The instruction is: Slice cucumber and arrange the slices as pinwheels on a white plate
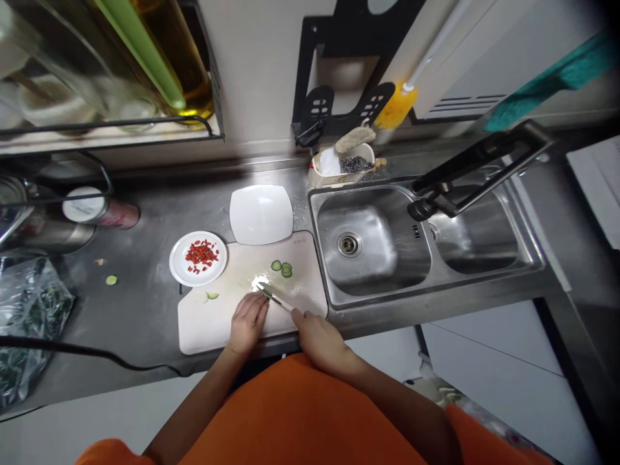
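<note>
On the pale cutting board (208,329), my right hand (320,339) grips the handle of a knife (277,298), its blade pointing left and away. My left hand (248,323) is closed beside the blade, fingers curled and pressed together over a piece of cucumber. Only a little green shows by the blade; my fingers hide the rest. Thin cucumber slices (286,269) lie just beyond the knife. Left of my left hand is a cucumber scrap (212,296). A white plate of red dried berries (220,268) overlaps the board's far left corner.
An empty white square dish (261,214) sits at the board's far edge. To the right is a double steel sink (372,239) with a black faucet (475,168). A plastic bag of greens (31,316) and a lidded jar (101,208) stand left. A bottle rack (145,123) overhangs the back left.
</note>
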`<state>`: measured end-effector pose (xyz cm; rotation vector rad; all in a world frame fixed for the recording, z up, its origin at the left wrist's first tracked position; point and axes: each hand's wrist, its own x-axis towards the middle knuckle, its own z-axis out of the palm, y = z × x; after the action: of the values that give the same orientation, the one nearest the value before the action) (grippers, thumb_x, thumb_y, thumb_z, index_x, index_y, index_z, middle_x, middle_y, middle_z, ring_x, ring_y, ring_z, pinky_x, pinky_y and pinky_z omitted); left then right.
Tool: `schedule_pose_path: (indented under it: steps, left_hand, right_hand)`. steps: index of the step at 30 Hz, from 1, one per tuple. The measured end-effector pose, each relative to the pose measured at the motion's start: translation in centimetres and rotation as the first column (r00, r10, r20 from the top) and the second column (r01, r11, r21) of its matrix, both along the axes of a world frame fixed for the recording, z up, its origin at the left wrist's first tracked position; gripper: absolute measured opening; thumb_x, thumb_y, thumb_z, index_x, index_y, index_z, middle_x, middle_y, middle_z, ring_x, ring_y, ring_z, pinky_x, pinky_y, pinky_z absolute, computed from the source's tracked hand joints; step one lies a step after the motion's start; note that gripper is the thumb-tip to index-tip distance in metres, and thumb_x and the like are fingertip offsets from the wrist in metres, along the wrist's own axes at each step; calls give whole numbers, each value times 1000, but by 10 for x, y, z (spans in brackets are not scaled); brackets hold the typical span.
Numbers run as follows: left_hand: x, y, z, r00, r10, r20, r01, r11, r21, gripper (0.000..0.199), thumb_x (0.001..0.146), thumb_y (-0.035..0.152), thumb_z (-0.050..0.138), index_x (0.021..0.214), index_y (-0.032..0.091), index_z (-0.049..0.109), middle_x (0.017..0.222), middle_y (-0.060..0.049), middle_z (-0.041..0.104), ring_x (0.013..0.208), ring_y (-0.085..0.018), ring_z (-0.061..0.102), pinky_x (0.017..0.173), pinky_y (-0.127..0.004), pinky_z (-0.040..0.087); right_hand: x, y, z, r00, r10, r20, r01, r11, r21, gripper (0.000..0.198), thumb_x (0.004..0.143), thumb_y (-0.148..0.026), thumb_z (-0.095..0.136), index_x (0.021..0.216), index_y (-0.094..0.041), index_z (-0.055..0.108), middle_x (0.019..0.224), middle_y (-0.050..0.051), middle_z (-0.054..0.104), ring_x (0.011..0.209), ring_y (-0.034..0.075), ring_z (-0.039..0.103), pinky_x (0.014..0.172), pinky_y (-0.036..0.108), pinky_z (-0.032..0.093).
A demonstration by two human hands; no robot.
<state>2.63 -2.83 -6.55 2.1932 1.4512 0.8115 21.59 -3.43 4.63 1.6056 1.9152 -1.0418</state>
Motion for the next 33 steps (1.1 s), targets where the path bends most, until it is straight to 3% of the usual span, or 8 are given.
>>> schedule_pose_path:
  steps: [13, 19, 24, 33]
  left_hand:
    - [0, 0, -1, 1000, 2, 17, -2, 1000, -9, 19, 86, 16, 53, 103, 17, 63, 99, -8, 69, 97, -19, 63, 93, -39, 49]
    - [-1, 0, 0, 1000, -14, 13, 14, 1000, 2, 20, 87, 16, 52, 105, 16, 62, 100, -8, 68, 97, -20, 62, 92, -40, 50]
    - [-4, -1, -2, 999, -39, 14, 39, 999, 3, 24, 87, 17, 53, 109, 16, 60, 103, -9, 67, 101, -20, 61, 93, -40, 50]
    - [-5, 1, 1, 999, -41, 14, 41, 999, -2, 22, 88, 18, 50, 107, 17, 61, 100, -8, 68, 98, -20, 62, 92, -39, 49]
  right_hand:
    - [-22, 8, -36, 1000, -23, -1, 23, 996, 89, 35, 89, -6, 26, 113, -16, 50, 92, 10, 63, 82, 20, 63, 69, 28, 46]
    - [-23, 7, -43, 999, -46, -24, 48, 995, 87, 35, 89, -6, 28, 114, -17, 49, 91, 10, 63, 82, 18, 62, 70, 28, 46]
    - [-13, 7, -35, 998, -68, 8, 68, 996, 58, 37, 86, -4, 32, 116, -18, 48, 94, 9, 63, 86, 20, 62, 70, 27, 45]
    - [2, -3, -1, 999, -17, 34, 17, 1000, 4, 35, 85, -4, 31, 112, -17, 47, 94, 10, 62, 82, 20, 63, 64, 26, 42]
